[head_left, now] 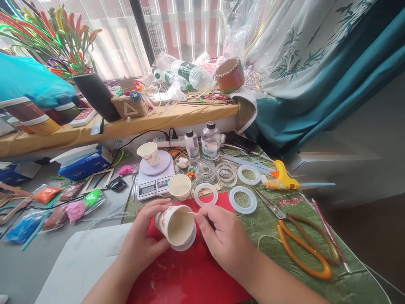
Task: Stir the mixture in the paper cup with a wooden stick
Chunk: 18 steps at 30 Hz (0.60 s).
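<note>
The paper cup (180, 230) tilted above a red sheet (177, 274), clasped by the left hand (142, 236); the right hand (228, 238) pinched a thin stick (190, 213) at the cup's rim. Stick-work there seemingly called for steadiness.

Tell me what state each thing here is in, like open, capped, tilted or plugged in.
Left hand: gripping held cup
Held cup: tilted, open
Right hand: pinching stick
Stick: at held cup's mouth
Rear cup: upright, open, on scale
Scale: on or off, cannot tell
Clear bottles: upright, capped
Scissors: lying flat
Glue gun: lying on its side
Black plugs: plugged in
</note>
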Motion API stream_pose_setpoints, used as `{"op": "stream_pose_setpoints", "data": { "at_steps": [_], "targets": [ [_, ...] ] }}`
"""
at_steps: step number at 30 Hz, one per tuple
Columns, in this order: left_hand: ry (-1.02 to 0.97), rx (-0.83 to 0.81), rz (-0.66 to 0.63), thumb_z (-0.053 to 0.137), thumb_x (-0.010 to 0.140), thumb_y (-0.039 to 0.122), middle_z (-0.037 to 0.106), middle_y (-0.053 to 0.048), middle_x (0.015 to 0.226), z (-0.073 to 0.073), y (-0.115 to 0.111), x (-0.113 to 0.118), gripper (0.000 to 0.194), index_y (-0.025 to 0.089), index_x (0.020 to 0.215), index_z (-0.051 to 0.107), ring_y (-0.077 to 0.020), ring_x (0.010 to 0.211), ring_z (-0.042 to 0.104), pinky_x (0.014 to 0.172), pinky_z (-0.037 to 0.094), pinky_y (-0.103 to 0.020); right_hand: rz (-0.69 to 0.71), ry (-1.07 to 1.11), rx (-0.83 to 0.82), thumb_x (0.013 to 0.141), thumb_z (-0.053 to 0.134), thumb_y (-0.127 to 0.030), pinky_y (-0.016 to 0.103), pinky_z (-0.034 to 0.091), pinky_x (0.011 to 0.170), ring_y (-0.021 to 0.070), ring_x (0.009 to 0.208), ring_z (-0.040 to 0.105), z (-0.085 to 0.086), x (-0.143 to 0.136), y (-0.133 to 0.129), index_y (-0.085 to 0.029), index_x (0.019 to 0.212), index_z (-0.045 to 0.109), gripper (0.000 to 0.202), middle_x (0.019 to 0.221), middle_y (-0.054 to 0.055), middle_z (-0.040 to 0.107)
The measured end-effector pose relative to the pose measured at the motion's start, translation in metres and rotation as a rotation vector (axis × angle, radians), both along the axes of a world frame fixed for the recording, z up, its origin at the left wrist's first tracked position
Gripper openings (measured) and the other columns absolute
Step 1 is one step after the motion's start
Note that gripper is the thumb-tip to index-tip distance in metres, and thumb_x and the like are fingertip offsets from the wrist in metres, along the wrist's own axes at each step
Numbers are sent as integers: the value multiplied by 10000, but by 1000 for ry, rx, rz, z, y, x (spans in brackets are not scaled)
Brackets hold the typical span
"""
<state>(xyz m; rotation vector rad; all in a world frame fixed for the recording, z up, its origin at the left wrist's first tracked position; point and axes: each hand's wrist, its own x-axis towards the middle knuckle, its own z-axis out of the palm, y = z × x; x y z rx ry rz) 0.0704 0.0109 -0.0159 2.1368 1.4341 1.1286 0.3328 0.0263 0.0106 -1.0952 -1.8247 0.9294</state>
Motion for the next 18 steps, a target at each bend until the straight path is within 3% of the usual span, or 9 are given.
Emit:
{"op": "stream_pose_setpoints", "data": {
  "at_steps": [5,10,18],
  "targets": [
    [28,-12,-12,839,930,256,746,-129,1421,-4,1,-4,492,333,1361,616,-327,1317,765,1019,688,-478,60,-73,54,1112,497,-277,306,309,617,161,631,478,-5,-5,-2,-254,784,432,334,709,-14,575],
    [37,-23,-20,836,936,285,768,-125,1425,-6,0,-7,519,334,1405,620,-330,1318,774,1042,684,-478,-5,-134,43,1122,441,-264,311,282,605,169,622,494,-6,-3,1,-263,803,401,321,703,-15,552],
    [-3,-15,-1,881,889,265,813,-84,1385,1,-2,1,551,337,1395,674,-316,1252,812,1041,684,-426,-57,-241,263,1087,466,-188,335,256,615,166,604,455,-7,-1,-1,-263,787,370,324,685,-19,537]
  ]
}}
